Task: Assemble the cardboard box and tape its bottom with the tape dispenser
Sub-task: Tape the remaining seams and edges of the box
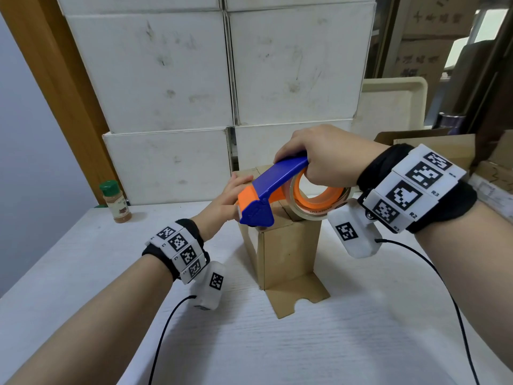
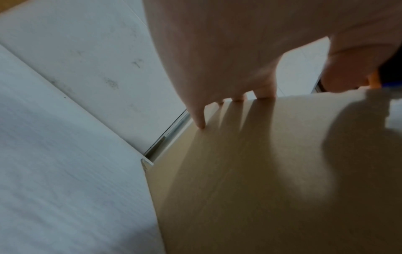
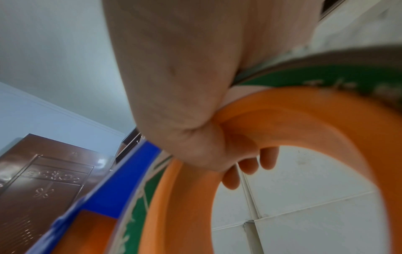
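Note:
A tall brown cardboard box (image 1: 288, 254) stands upright on the white table (image 1: 277, 348), with one loose flap lying flat on the table toward me. My left hand (image 1: 231, 197) grips the box's upper left edge, thumb on top. In the left wrist view the left hand's fingers (image 2: 264, 89) reach past the rim of the box (image 2: 261, 171). My right hand (image 1: 322, 159) grips the blue and orange tape dispenser (image 1: 266, 190) through its orange ring (image 3: 282, 120). The dispenser's head sits at the box top's near corner. Its clear tape roll (image 1: 311, 213) rests over the closed top flaps.
Stacked white cartons (image 1: 166, 79) form a wall right behind the box. A spice bottle with a green cap (image 1: 115, 202) stands at the back left of the table. Brown cartons (image 1: 444, 147) and a cream tray (image 1: 394, 107) crowd the right. Black cables trail from both wrists.

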The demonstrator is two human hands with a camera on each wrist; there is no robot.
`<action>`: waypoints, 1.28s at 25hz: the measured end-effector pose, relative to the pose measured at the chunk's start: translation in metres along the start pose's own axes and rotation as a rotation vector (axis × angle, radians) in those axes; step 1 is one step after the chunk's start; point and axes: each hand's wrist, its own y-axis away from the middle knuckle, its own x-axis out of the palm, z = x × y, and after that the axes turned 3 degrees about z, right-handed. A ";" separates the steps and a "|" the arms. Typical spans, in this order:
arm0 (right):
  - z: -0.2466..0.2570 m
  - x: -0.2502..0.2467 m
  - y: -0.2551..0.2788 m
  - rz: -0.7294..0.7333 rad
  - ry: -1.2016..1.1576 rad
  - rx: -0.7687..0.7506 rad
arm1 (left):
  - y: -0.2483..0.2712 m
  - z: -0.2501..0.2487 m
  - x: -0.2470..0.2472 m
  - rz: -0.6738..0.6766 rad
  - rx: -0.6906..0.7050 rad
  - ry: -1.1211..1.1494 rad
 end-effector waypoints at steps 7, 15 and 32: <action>-0.001 0.000 0.001 0.006 -0.005 0.006 | 0.002 -0.042 -0.017 0.169 -0.115 0.369; 0.001 0.001 0.000 0.006 -0.009 0.012 | -0.001 -0.036 -0.026 0.289 -0.137 0.276; 0.002 0.003 -0.001 0.012 -0.008 0.011 | 0.003 -0.035 0.000 0.034 -0.043 0.155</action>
